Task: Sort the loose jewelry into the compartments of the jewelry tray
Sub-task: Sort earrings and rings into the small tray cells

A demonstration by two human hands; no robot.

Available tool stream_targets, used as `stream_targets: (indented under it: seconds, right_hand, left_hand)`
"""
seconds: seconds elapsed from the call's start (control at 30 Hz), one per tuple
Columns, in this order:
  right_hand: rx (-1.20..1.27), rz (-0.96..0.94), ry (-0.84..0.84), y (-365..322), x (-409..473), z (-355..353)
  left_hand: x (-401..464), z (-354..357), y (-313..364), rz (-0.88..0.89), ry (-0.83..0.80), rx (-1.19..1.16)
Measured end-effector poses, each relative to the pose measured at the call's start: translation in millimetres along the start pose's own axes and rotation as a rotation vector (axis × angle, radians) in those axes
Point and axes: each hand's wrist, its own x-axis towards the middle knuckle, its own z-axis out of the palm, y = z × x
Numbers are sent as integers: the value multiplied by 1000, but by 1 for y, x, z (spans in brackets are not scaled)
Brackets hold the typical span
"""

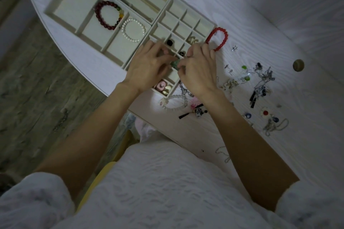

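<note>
While both hands met over the small-compartment tray [186, 18], a little green piece [175, 64] sat pinched between them, too small and blurred to name more closely. The left hand [149, 67] had its fingers curled, its thumb and forefinger meeting at the green piece; the right hand [199, 69] closed its fingertips on the same piece from the other side, so each grip was narrow and holding it. The piece hung just above a square compartment near the tray's near edge.

The tray was cream-coloured, with a grid of small squares. Some held things: a dark bead [169, 42], another dark bead [181, 53], gold rings [193, 40], and a pink piece [161, 85] with pale ones beside it. A bigger tray [61, 5] to the left held a dark red bracelet [108, 15] and a pearl bracelet [133, 30] in neighbouring compartments.

On the white surface [260, 42] to the right lay a bright red bracelet [218, 38] touching the small tray's corner, a white bead bracelet [174, 102] under the wrists, and a loose scatter of earrings and chains [260, 83]. A round wooden knob [298, 65] stood apart at the far right. No writing or brand could be read anywhere.
</note>
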Motion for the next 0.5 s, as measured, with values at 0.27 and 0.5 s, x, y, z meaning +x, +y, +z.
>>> stream_targets:
  seconds: [0.27, 0.5]
  right_hand:
    - [180, 42, 170, 23, -5, -2]
    - [124, -88, 48, 24, -6, -1]
  left_hand:
    - [-5, 4, 4, 19, -31, 1]
    - [-3, 10, 11, 20, -25, -17]
